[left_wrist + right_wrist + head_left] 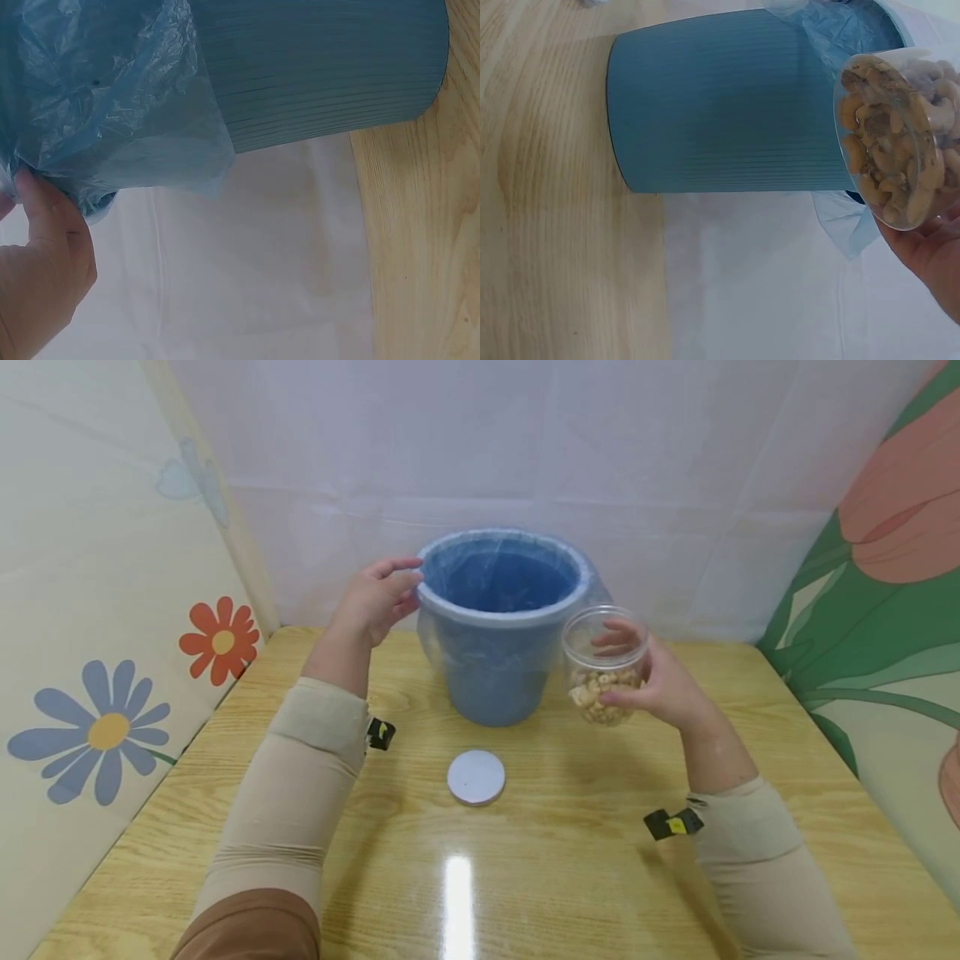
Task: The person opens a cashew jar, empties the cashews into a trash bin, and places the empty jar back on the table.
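A blue bucket (495,668) (322,67) (720,105) lined with a thin plastic bag (112,97) stands at the back middle of the wooden table (570,860). My left hand (375,602) (41,277) rests against the left side of its rim, fingers nearly straight and the thumb touching the bag's folded edge. My right hand (660,689) (937,262) grips a clear, lidless jar (603,664) (900,142) partly filled with cashew-like nuts, held just right of the bucket at rim height. A round white lid (476,777) lies flat on the table in front of the bucket.
A white sheet (525,460) hangs close behind the bucket. A padded panel with printed flowers (105,727) closes the left side, and a green and pink one (885,610) closes the right. The table's front half shows a bright glare (459,893).
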### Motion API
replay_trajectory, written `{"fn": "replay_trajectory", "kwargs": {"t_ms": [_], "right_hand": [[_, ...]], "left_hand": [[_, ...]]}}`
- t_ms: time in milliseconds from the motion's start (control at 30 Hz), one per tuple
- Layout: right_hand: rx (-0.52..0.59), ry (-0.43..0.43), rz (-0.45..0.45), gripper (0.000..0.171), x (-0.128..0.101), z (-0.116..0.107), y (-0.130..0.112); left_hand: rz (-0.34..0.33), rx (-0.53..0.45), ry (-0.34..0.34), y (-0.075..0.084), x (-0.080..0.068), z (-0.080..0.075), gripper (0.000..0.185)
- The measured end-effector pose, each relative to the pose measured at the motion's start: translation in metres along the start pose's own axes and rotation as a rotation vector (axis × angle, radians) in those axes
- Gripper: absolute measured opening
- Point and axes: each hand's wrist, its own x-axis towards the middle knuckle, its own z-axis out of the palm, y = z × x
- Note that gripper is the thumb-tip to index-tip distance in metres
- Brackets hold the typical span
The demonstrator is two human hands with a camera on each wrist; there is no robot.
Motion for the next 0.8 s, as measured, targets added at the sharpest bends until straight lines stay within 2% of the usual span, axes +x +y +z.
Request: {"fn": "replay_trajectory", "kwargs": {"t_ms": [333, 567, 800], "right_hand": [[-0.050, 0.032, 0.014, 0.085, 0.012, -0.019, -0.010], [-0.181, 0.069, 0.089, 0.085, 0.025, -0.034, -0.027], [-0.272, 0.071, 0.166, 0.086, 0.042, -0.050, -0.042]], "left_hand": [[-0.026, 0.005, -0.008, 0.002, 0.003, -0.002, 0.042], [-0.021, 0.001, -0.036, 0.002, 0.004, -0.001, 0.048], [-0.023, 0.004, -0.023, 0.003, 0.004, -0.001, 0.047]]}}
